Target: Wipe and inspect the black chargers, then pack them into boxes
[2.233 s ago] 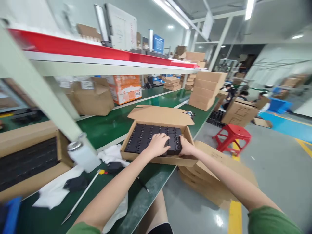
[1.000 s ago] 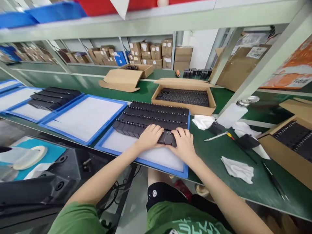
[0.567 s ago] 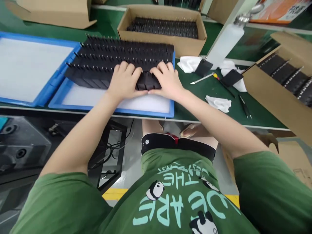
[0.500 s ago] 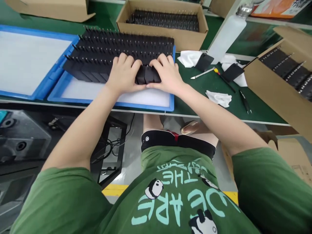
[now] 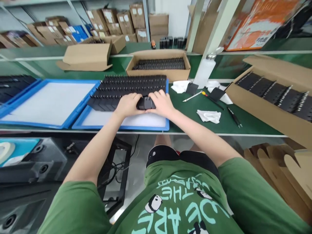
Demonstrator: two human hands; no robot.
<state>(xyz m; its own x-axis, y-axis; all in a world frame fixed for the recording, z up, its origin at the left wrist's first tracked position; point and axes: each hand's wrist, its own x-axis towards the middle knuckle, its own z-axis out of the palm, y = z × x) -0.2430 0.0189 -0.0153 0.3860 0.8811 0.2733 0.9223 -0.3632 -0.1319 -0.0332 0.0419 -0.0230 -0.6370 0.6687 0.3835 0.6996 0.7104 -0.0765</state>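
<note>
Gripping a short run of black blocks (image 5: 148, 103) between them, the left hand (image 5: 129, 104) and right hand (image 5: 161, 104) are now working above a blue-framed tray (image 5: 143, 127) along the counter (image 5: 185, 125)'s front edge

Having left the carton (image 5: 263, 110) at the counter's right end, where they were grasping blocks about two seconds ago, both hands are pressing this run from either side at the right end of the tray's front row (image 5: 102, 104), apparently moving the handling from carton to tray

The left hand (image 5: 128, 104) and right hand (image 5: 161, 103) have moved from the two-o'clock carton (image 5: 263, 112) to black pronged adapters (image 5: 147, 103) at twelve o'clock.
</note>
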